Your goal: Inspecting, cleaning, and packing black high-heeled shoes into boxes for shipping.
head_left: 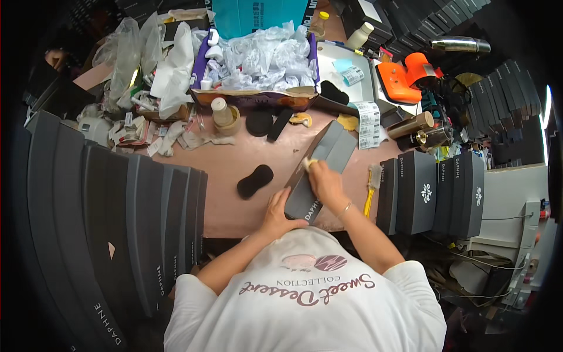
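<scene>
A person in a white printed T-shirt [305, 305] works at a crowded brown table [234, 170], seen from above. The left hand [277, 214] clamps the near end of a long grey box [319, 170], fingers wrapped over its edge, holding it tilted on the table with the far end pointing up and to the right. The right hand [326, 183] rests on the box's upper face, fingers closed around a small pale cloth [307, 163] pressed against the surface. A thin bracelet [345, 208] circles the right wrist.

Just left of the box lies a black peanut-shaped pad [255, 180]; more black pads [259, 123] sit farther back, beside a small capped bottle [221, 111]. A yellow-handled brush [372, 186] lies just right of the box, between it and a row of upright grey boxes [431, 193]. A tall bank of matching grey boxes [105, 223] fills the left side.

Behind the work, an open purple carton [258, 97] holds crumpled clear wrapping [264, 56]. White bags and paper scraps [170, 70] are heaped to its left. To the right sit a strip of white labels [368, 124], an orange tape dispenser [404, 79], brass-coloured cylinders [419, 129] and a metal flask [460, 44]. Stacks of dark boxes [428, 20] stand at the back.
</scene>
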Demonstrator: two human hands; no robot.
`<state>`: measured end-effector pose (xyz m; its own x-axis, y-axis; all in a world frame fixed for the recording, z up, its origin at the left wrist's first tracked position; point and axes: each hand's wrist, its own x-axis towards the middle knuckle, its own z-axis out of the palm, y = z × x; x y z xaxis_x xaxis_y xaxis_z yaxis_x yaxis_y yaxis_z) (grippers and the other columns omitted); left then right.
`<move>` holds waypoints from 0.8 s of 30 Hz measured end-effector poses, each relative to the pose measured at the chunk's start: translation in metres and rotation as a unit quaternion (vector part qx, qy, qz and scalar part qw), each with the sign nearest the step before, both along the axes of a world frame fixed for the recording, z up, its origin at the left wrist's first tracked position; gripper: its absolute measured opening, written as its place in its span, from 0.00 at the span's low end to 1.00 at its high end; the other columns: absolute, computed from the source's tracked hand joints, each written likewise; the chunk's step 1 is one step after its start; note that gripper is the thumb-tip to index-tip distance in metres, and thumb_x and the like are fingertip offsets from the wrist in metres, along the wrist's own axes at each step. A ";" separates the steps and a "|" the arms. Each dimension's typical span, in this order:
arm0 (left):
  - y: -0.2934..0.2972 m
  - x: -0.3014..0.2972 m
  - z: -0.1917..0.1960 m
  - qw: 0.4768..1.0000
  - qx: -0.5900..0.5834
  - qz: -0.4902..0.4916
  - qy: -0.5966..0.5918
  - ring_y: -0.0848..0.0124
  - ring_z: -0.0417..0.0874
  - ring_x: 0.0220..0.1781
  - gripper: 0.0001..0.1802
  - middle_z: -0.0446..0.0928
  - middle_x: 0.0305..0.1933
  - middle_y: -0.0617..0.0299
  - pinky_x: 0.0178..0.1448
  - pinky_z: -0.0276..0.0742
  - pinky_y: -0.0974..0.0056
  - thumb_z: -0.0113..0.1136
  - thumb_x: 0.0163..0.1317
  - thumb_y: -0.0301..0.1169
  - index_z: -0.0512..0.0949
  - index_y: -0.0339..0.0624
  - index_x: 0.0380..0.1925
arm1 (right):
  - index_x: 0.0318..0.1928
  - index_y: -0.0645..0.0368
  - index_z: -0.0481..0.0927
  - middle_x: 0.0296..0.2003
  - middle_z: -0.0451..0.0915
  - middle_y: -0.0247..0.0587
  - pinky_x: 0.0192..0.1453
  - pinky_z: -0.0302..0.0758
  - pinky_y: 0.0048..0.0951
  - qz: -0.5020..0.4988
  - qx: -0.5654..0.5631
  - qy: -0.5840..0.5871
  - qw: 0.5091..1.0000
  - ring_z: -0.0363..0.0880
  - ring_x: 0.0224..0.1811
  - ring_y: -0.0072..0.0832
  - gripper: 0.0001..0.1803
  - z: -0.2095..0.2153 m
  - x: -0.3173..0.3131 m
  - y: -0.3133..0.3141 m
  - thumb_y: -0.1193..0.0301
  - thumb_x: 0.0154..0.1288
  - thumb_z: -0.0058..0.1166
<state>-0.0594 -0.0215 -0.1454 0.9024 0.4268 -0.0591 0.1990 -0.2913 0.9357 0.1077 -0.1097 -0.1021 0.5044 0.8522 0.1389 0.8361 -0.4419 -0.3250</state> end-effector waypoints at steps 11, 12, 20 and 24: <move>-0.001 -0.003 -0.006 1.000 0.023 -0.003 -0.017 0.48 0.63 0.65 0.58 0.63 0.63 0.42 0.68 0.62 0.52 0.80 0.33 0.43 0.59 0.30 0.63 | 0.43 0.52 0.75 0.33 0.76 0.40 0.25 0.76 0.39 0.010 -0.020 -0.007 1.000 0.79 0.23 0.40 0.10 0.005 -0.020 0.009 0.70 0.60 0.51; -0.003 -0.002 -0.015 0.999 0.035 -0.005 -0.038 0.48 0.63 0.65 0.58 0.62 0.63 0.43 0.68 0.62 0.52 0.80 0.33 0.43 0.59 0.30 0.64 | 0.46 0.52 0.75 0.33 0.76 0.40 0.26 0.76 0.38 0.064 -0.017 -0.025 0.998 0.79 0.24 0.39 0.13 0.001 -0.045 -0.001 0.70 0.59 0.52; -0.004 -0.003 -0.016 1.000 0.022 -0.006 -0.018 0.50 0.64 0.65 0.60 0.63 0.62 0.45 0.68 0.61 0.52 0.81 0.31 0.43 0.59 0.31 0.64 | 0.49 0.51 0.74 0.33 0.75 0.39 0.29 0.78 0.41 0.045 -0.067 0.011 0.997 0.81 0.27 0.41 0.15 0.000 -0.040 -0.008 0.70 0.60 0.52; -0.004 -0.001 -0.006 1.000 0.020 -0.001 -0.015 0.49 0.63 0.65 0.59 0.63 0.62 0.44 0.67 0.62 0.53 0.81 0.32 0.44 0.60 0.32 0.64 | 0.48 0.53 0.74 0.32 0.76 0.38 0.25 0.77 0.39 -0.014 -0.009 0.004 1.000 0.80 0.24 0.41 0.14 -0.005 -0.002 0.004 0.71 0.60 0.51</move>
<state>-0.0606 -0.0259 -0.1515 0.9044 0.4264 -0.0145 0.1705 -0.3299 0.9285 0.1056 -0.1061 -0.1068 0.5285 0.8404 0.1199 0.8210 -0.4700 -0.3242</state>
